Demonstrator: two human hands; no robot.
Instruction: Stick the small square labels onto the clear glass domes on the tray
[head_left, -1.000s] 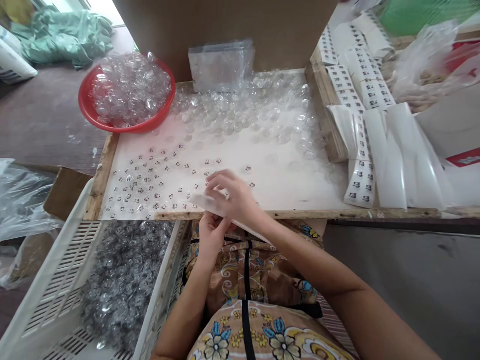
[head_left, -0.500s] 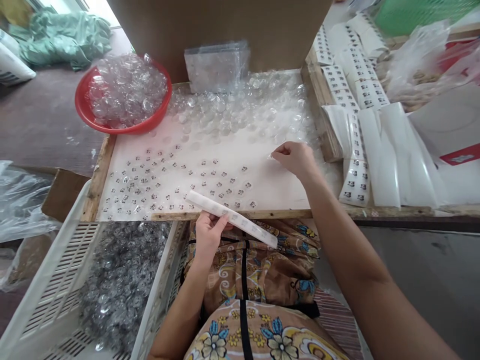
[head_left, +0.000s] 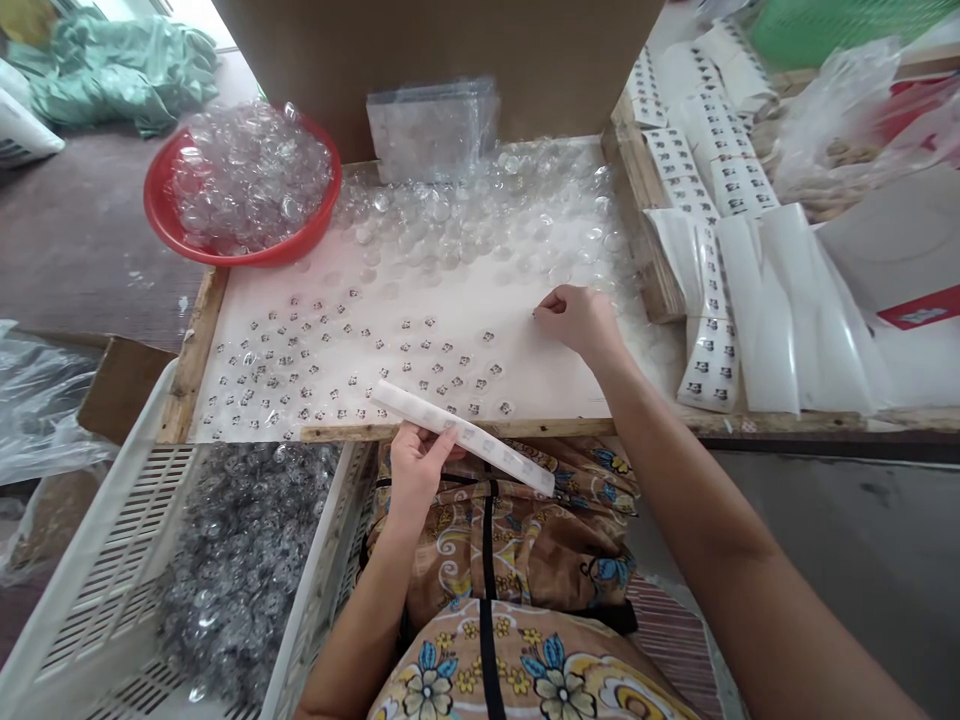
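Observation:
My left hand (head_left: 420, 462) pinches a narrow white sticker strip (head_left: 480, 440) at the front edge of the white board (head_left: 442, 290). My right hand (head_left: 577, 318) is over the right part of the board, thumb and fingers pinched on a small sticker with a dark mark, mostly hidden by the fingertips. Many small clear discs with black-and-white animal stickers (head_left: 405, 347) lie on the left and middle of the board. Clear discs without stickers (head_left: 442, 210) are heaped along its back.
A red basin (head_left: 334, 200) of clear discs stands at the back left. A white crate (head_left: 112, 560) with dark-marked discs is below left. Sticker strips (head_left: 709, 345) lie right of a wooden rail (head_left: 652, 250). Cardboard (head_left: 450, 45) rises behind.
My right hand has shifted slightly to the left, its fingertips still together. My left hand and the strip look the same. The view has moved a little.

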